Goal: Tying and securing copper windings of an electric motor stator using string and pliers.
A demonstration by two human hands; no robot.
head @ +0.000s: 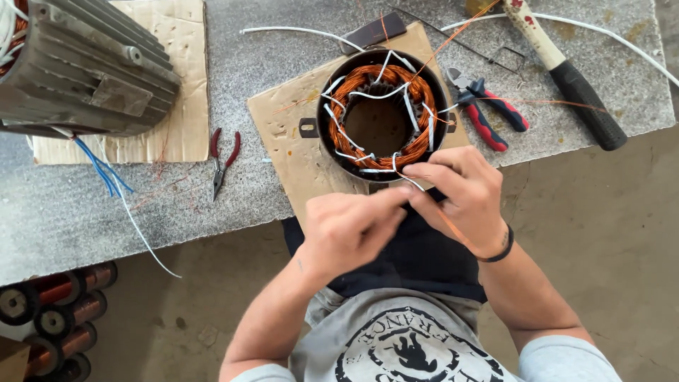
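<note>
A round dark motor stator [382, 113] with copper windings and white sleeves stands on a piece of cardboard [293, 145] at the bench's near edge. My left hand [351, 228] and my right hand [463, 191] meet just below the stator's near rim. Both pinch a thin white sleeve and a copper wire [453, 228] that runs from the winding down past my right wrist. Another copper strand [453, 37] leads from the stator up to the far right.
Red-handled cutters [488, 110] lie right of the stator, a hammer [566, 71] beyond them. Small red pliers [221, 159] lie to the left, near a finned grey motor housing [85, 67] on cardboard with blue wires. Copper wire spools [56, 318] sit on the floor at lower left.
</note>
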